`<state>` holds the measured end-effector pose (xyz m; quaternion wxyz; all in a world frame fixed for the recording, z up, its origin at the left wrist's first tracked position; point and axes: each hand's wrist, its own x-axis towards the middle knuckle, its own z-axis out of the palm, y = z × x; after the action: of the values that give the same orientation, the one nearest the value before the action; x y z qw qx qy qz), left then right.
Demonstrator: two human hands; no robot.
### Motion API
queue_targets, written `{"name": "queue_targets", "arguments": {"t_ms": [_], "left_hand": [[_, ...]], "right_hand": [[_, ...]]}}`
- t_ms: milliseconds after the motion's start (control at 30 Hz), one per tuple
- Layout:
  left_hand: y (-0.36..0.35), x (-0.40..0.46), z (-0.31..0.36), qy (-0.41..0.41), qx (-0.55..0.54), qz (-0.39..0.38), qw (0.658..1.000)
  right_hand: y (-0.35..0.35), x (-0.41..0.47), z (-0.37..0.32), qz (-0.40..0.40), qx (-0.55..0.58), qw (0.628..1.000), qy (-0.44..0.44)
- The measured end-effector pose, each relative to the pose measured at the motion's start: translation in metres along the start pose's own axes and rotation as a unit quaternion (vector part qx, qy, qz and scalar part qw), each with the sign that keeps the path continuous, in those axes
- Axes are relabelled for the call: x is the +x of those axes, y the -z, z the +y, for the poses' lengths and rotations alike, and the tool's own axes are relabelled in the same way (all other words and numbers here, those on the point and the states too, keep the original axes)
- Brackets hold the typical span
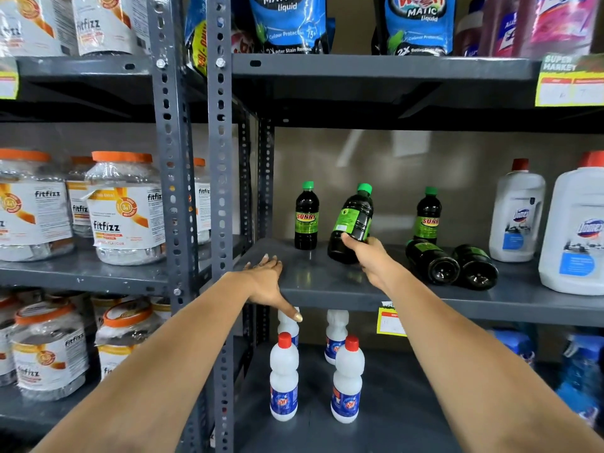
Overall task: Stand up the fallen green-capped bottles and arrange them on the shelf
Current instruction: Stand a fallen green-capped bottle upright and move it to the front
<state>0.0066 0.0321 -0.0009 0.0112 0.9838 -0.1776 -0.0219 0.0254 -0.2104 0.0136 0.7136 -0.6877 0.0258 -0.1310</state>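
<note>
My right hand [367,256] grips the lower body of a dark green-capped bottle [354,217], which tilts to the right just above the grey middle shelf [327,282]. Two like bottles stand upright: one at the left [306,217], one further right [428,217]. Two more lie on their sides with their bases toward me, one [431,261] beside the other [474,266], right of my hand. My left hand [266,282] rests flat on the shelf's front left corner, fingers spread, thumb hanging over the edge, holding nothing.
Large white red-capped jugs [516,214] [575,230] stand at the shelf's right end. White red-capped bottles [284,377] stand on the shelf below. Orange-lidded jars [125,207] fill the left rack, beyond grey perforated uprights [222,191]. Blue detergent pouches [287,21] sit above.
</note>
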Motion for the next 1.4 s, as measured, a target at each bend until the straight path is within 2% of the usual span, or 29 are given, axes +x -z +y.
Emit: {"name": "queue_targets", "arguments": {"t_ms": [100,267,433,633,800,967,1400], "left_hand": [[-0.004,-0.002,0.002,-0.001,-0.013,0.005,1.000],[-0.004,0.000,0.001,0.000,-0.012,0.019,1.000],[-0.003,-0.001,0.002,0.001,-0.009,0.032,0.999],[-0.006,0.004,0.000,0.003,-0.005,0.035,0.999],[-0.005,0.003,0.000,-0.001,0.000,0.037,0.999],[-0.006,0.002,0.000,-0.002,0.003,0.043,0.999],[-0.005,0.003,0.000,0.000,0.006,0.049,0.999]], "right_hand": [[-0.009,-0.001,0.012,0.003,-0.046,0.999,0.024],[-0.019,0.004,0.014,-0.040,-0.167,0.984,0.044],[-0.037,0.008,0.015,-0.057,-0.205,0.975,0.064],[-0.043,0.018,0.012,-0.084,-0.137,0.987,0.027],[-0.046,0.015,0.016,-0.059,-0.145,0.985,0.066],[-0.044,0.020,0.016,-0.075,-0.070,0.994,0.047],[-0.056,0.018,0.012,-0.106,-0.107,0.987,0.053]]}}
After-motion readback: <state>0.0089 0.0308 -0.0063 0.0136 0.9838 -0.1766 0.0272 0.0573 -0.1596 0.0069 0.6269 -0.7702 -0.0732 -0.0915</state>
